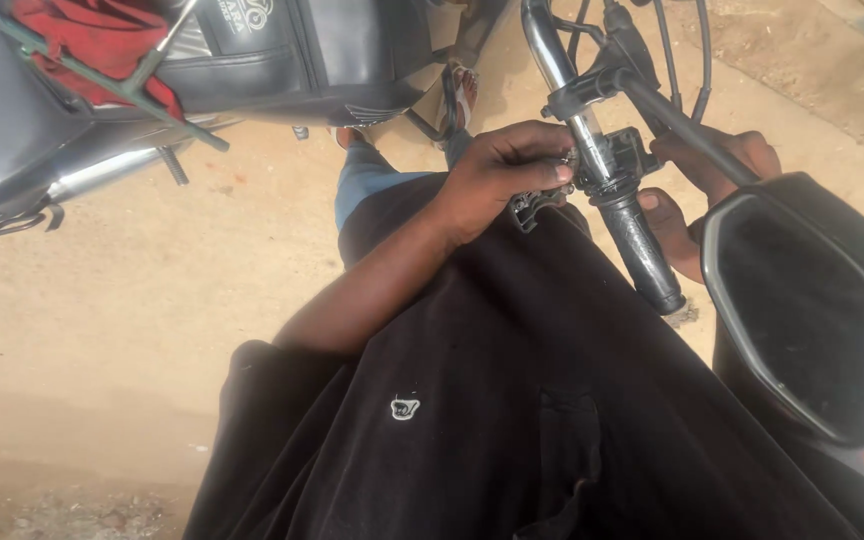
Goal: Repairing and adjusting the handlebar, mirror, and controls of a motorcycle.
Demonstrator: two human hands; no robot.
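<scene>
Up close, the left hand (507,175) pinches a small metal part (537,203) against the handlebar (592,150), just above the grip (642,245), whose axis runs down-right. The right hand (697,195) wraps the bar behind the lever (687,125), equally near.

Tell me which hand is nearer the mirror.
Right. The right hand sits beside the mirror, behind the brake lever; the left hand is across the handlebar grip, farther off.

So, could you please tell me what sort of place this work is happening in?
Probably an outdoor, roadside motorbike repair spot. The ground is bare sandy dirt in sunlight, a second motorbike is parked close by, and both hands work at a handlebar beside a mirror.
</scene>
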